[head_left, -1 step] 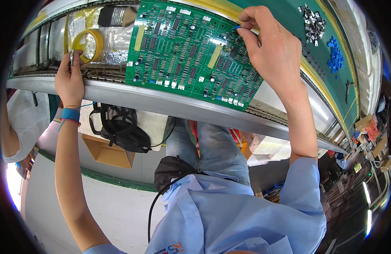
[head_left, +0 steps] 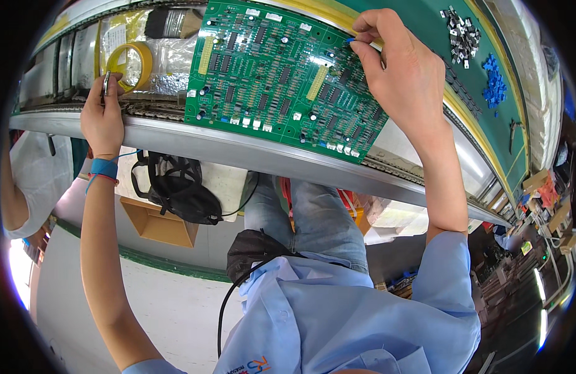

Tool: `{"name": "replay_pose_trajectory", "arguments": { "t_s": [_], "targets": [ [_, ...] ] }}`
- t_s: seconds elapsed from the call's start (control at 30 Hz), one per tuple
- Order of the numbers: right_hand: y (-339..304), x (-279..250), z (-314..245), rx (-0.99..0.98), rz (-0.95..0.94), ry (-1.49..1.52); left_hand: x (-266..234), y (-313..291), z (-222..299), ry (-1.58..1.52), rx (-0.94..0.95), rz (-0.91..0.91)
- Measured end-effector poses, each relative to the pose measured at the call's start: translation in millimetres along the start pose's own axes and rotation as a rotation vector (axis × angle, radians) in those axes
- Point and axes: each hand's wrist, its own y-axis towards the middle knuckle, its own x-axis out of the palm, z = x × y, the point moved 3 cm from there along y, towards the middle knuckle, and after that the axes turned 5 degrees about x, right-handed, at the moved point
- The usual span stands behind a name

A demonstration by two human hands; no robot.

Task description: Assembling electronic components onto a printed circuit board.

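Closest in, a silver rail (head_left: 175, 140) slants across the frame from mid left down to the right. The left hand (head_left: 104, 118) is just above it at upper left, thumb and fingers closed on one slim shiny metal thing (head_left: 106, 84), can't tell exactly what. Next up is the one green circuit board (head_left: 275, 78), top centre, to the right of that hand and well apart from it. Its lower edge runs right along the rail.

The right hand (head_left: 407, 78) is over the board's upper right corner, thumb and index pinched tight on one tiny blue part (head_left: 350, 40). Can't tell if the part touches the board.

Counting on the board: two yellow connectors (head_left: 316, 83), three white sockets (head_left: 273, 17) near the top edge, plus two groups of four white ones near the bottom edge.

Room-wise, there's a bare pale strip right of the board, under the right forearm. On the left, one yellow tape roll (head_left: 130, 67) and one brush (head_left: 173, 23) crowd the gap.

Farthest out, upper right, the green tabletop (head_left: 487, 134) has one black-and-white pile (head_left: 460, 36), one blue pile (head_left: 494, 84) (too jumbled to count pieces) and one dark tool (head_left: 513, 136), with bare green between them.
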Motion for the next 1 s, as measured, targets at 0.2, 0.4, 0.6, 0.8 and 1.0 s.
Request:
{"name": "replay_pose_trajectory", "arguments": {
  "t_s": [0.2,0.4,0.6,0.8,1.0],
  "targets": [
    [4.5,-5.1,-3.7,0.088,-0.122,0.065,1.0,-1.0,-0.2,0.035,0.003,-0.001],
    [4.3,-4.0,-4.8,0.072,-0.109,0.044,-3.0,0.1,-0.5,0.044,0.004,0.001],
    [1.3,-8.8,-9.0,-0.034,-0.094,-0.090,2.0,1.2,0.5,0.021,-0.005,-0.003],
    [-12.7,-52.1,27.7,0.222,0.083,0.145,0.0,-5.0,-32.8,-0.116,-0.063,-0.012],
    [-68.1,-120.7,164.3,0.560,0.444,-0.201,3.9,1.4,-25.7,-0.091,0.026,-0.034]
  ]
}}
